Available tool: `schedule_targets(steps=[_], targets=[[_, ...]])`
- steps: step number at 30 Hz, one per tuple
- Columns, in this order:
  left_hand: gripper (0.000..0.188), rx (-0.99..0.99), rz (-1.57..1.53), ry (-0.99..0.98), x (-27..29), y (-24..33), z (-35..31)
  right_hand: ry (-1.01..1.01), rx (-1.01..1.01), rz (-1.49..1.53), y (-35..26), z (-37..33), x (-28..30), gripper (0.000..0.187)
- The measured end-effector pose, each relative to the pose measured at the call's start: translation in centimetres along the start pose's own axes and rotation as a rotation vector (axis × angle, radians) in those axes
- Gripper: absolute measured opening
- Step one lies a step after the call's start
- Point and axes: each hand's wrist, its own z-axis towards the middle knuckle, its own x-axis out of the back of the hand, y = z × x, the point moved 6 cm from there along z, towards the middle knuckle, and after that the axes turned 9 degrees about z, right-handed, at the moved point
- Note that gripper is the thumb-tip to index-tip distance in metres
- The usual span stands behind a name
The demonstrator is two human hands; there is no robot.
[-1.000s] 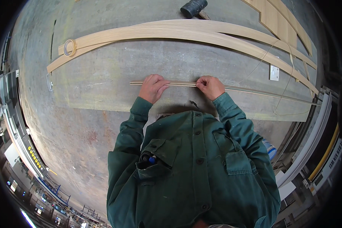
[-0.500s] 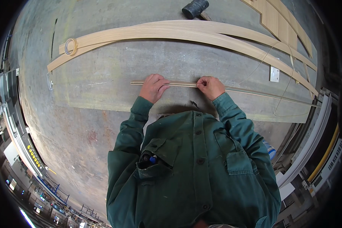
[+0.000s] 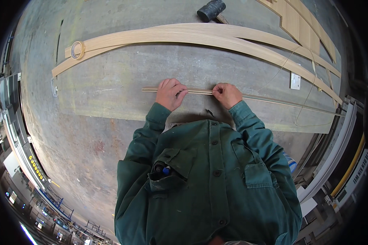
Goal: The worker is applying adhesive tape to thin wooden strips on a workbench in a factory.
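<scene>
A long, narrow wooden strip lies across the workbench in front of me, its narrow grooved edge facing up. Near its left end, my left hand is closed over it, with the thumb on the near side and the fingers on the far side. Farther right, my right hand pinches at the strip's top edge, thumb and forefinger together. From around that hand a thin pale cord loops out to the right. Whether the fingertips hold the cord's end is too small to tell.
Beyond my hands lie long wooden boards with a tape roll on their left end. A black-headed mallet rests behind them. Right of centre are a metal plate and more wood panels; a metal rail edges the right.
My left hand has slid a little to the right along the strip, closer to my right hand. The right hand stays at nearly the same spot.
</scene>
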Motion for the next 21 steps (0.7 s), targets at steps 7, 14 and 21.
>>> schedule_targets(steps=[7, 14, 21], targets=[[0.009, -0.033, 0.023, 0.017, 0.9, -0.5, -0.4, 0.011, 0.01, -0.002, -0.4, -0.2, 0.2, 0.016], [0.009, 0.181, 0.125, 0.04, 5.6, -8.2, -3.5, 0.011, 0.027, 0.023, -0.2, -0.1, 0.2, 0.016], [0.017, 0.566, -0.272, -0.01, 4.6, -13.4, -6.4, 0.033, 0.018, 0.009, -0.5, -0.2, 0.2, 0.016]])
